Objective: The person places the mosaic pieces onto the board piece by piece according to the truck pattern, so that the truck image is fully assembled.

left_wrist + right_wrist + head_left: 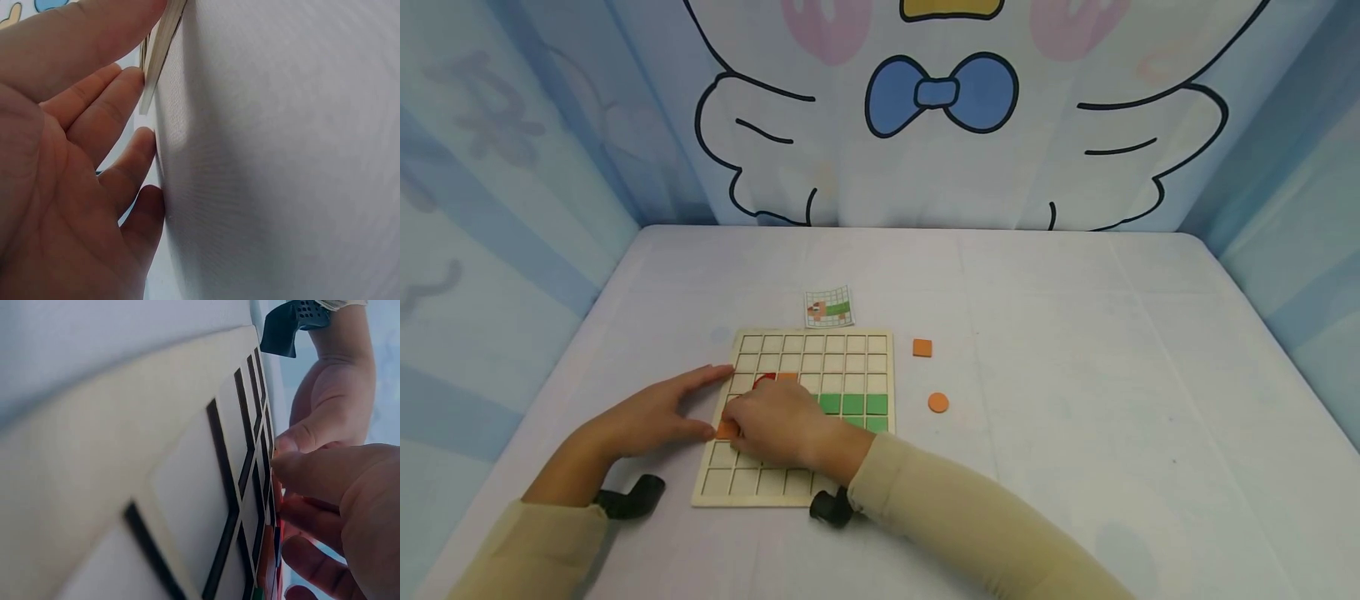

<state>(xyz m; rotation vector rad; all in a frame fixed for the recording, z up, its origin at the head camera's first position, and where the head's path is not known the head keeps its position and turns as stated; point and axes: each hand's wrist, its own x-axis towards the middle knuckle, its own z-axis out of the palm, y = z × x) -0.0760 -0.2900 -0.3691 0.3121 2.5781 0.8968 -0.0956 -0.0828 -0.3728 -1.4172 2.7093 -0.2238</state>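
A pale wooden grid board (752,492) lies on the table, with its square cells partly filled by tiles. My right hand (778,421) reaches over the board's left part, its thumb and fingers curled at an orange tile (727,430) in the leftmost column. In the right wrist view the thumb (312,469) comes down at the board's surface; the tile is mostly hidden. Spread along the board's left edge, my left hand (651,417) touches it with thumb and fingertips. Green tiles (853,404), a red piece (764,379) and another orange tile (787,377) sit in cells.
Behind the board lies a small pattern card (828,307) with a gridded picture. To the right, an orange square tile (922,348) and an orange round tile (937,402) rest on the white tabletop (1075,375). Dark wrist mounts (632,497) are on both wrists. Printed curtains enclose the table.
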